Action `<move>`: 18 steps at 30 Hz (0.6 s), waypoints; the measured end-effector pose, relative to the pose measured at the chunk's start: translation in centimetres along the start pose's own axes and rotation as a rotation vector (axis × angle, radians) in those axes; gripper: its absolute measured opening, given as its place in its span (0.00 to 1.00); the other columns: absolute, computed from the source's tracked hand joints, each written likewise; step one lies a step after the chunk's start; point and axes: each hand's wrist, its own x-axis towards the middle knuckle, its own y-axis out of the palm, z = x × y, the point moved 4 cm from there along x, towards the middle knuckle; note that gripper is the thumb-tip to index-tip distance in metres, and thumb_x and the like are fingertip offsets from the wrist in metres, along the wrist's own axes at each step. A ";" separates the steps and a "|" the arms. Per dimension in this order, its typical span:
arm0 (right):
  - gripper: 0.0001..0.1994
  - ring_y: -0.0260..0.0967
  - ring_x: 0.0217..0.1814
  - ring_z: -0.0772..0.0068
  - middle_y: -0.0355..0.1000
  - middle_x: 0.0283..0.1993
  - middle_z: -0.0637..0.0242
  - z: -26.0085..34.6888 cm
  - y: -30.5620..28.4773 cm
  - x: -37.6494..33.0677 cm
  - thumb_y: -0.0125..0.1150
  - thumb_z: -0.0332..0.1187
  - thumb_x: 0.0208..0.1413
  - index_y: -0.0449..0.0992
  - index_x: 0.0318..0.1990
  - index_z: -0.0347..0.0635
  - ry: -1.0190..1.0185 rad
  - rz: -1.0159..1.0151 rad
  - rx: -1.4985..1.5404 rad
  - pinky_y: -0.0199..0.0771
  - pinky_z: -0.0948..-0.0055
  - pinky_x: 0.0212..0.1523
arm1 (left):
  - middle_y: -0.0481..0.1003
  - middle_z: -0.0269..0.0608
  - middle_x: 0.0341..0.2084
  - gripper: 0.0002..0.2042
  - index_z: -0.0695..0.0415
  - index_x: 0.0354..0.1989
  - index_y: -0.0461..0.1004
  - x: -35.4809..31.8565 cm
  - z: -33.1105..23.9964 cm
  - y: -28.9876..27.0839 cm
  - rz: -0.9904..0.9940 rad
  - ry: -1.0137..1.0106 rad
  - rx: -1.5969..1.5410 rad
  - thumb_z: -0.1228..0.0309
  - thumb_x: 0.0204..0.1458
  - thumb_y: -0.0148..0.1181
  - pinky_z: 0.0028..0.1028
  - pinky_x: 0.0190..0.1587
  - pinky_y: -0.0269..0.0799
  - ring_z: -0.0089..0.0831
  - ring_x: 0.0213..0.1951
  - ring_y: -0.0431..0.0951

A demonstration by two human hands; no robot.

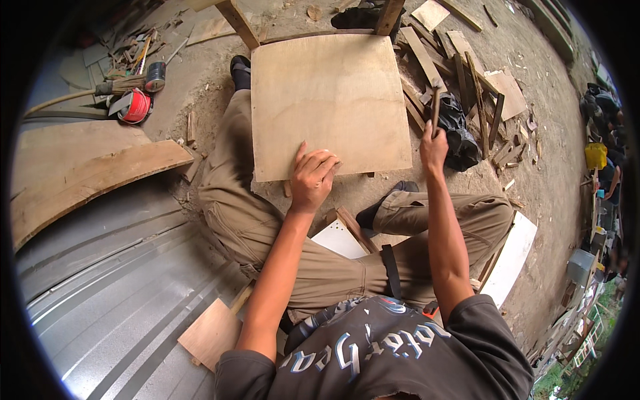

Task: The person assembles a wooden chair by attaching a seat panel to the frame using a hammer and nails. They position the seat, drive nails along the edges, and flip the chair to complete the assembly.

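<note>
A square plywood panel [327, 100] lies flat in front of me, on a wooden frame whose two posts [238, 25] rise at its far corners. My left hand [313, 179] rests at the panel's near edge, one finger stretched on the surface. Its thumb and other fingers are pinched together near the edge; whatever is between them is too small to make out. Off the panel's right side, my right hand [435, 148] is closed round the handle of a hammer [436, 110], which points away from me. The hammer's head is seen edge-on and hard to make out.
Scrap wood strips [467, 80] and a black plastic bag [455, 130] lie to the right. At left are a red can [135, 107], a dark tin [155, 77], a curved board [100, 177] and metal sheeting [133, 280]. A white board [510, 260] sits beside my right knee.
</note>
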 end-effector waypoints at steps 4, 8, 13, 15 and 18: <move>0.16 0.61 0.21 0.81 0.62 0.20 0.71 9.5 -5.6 -5.3 0.49 0.43 0.69 0.70 0.39 0.36 -0.182 0.065 0.364 0.63 0.72 0.23 | 0.79 0.32 0.34 0.08 0.55 0.32 0.81 -0.4 0.1 -0.2 -0.013 0.009 0.034 0.76 0.43 0.70 0.45 0.66 0.61 0.31 0.44 0.79; 0.08 0.59 0.19 0.86 0.61 0.20 0.75 10.9 -8.2 -15.8 0.47 0.34 0.69 0.68 0.43 0.39 -0.286 0.382 0.548 0.59 0.79 0.19 | 0.79 0.32 0.34 0.08 0.55 0.33 0.80 -0.4 -0.4 0.1 -0.011 0.025 0.019 0.77 0.43 0.70 0.45 0.66 0.61 0.30 0.45 0.79; 0.08 0.75 0.27 0.46 0.72 0.27 0.46 8.7 -7.0 -23.5 0.53 0.29 0.65 0.68 0.46 0.33 -0.380 0.615 0.057 0.71 0.61 0.28 | 0.79 0.33 0.36 0.08 0.55 0.34 0.80 -0.3 -0.5 0.2 -0.018 0.021 0.029 0.77 0.45 0.69 0.46 0.65 0.63 0.30 0.45 0.79; 0.09 0.75 0.30 0.43 0.73 0.27 0.47 8.7 -7.1 -24.2 0.54 0.28 0.64 0.67 0.47 0.33 -0.366 0.642 0.070 0.72 0.60 0.30 | 0.79 0.33 0.36 0.08 0.55 0.34 0.80 -0.3 -0.3 0.1 -0.016 0.013 0.029 0.77 0.45 0.69 0.46 0.65 0.63 0.30 0.45 0.79; 0.06 0.69 0.21 0.51 0.67 0.22 0.51 9.5 -7.6 -23.8 0.51 0.28 0.65 0.67 0.44 0.35 -0.498 0.529 0.142 0.67 0.63 0.24 | 0.79 0.35 0.36 0.08 0.56 0.34 0.79 -0.5 -0.1 0.0 -0.027 0.003 0.013 0.76 0.44 0.70 0.47 0.64 0.64 0.33 0.44 0.79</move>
